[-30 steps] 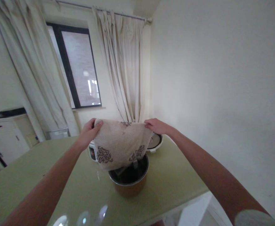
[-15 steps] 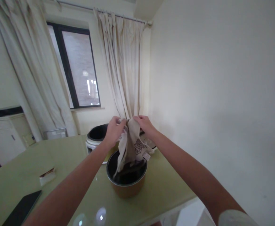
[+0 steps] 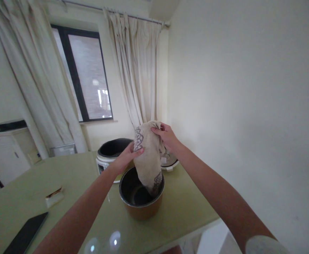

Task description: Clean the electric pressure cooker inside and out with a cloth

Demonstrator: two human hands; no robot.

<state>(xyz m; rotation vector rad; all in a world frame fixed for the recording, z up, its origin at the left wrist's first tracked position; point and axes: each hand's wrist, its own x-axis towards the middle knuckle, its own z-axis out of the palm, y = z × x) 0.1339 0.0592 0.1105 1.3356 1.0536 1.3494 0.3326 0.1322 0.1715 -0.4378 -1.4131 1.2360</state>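
A beige cloth (image 3: 148,158) with a dark floral pattern hangs between my hands, its lower end inside a round pot (image 3: 142,210) with a dark inside and a brown outside. My right hand (image 3: 167,135) pinches the cloth near its top right. Lower down, my left hand (image 3: 129,155) grips its left edge, thumb on the front and fingers partly hidden. Behind the pot stands a white cooker body (image 3: 104,161) with a dark opening, and my left hand is in front of its right part. A round lid (image 3: 170,163) is partly hidden behind the cloth.
On the green table (image 3: 72,176) lie a dark flat device (image 3: 26,233) and a small white packet (image 3: 54,198) at the left. A white cabinet (image 3: 5,153) stands beyond. Curtains (image 3: 141,70) hang by the window, and a wall (image 3: 236,106) rises at the right.
The cloth, bunched and hanging in folds before, is now spread with its pattern facing me. My left hand has moved down and left along it; my right hand has shifted slightly right.
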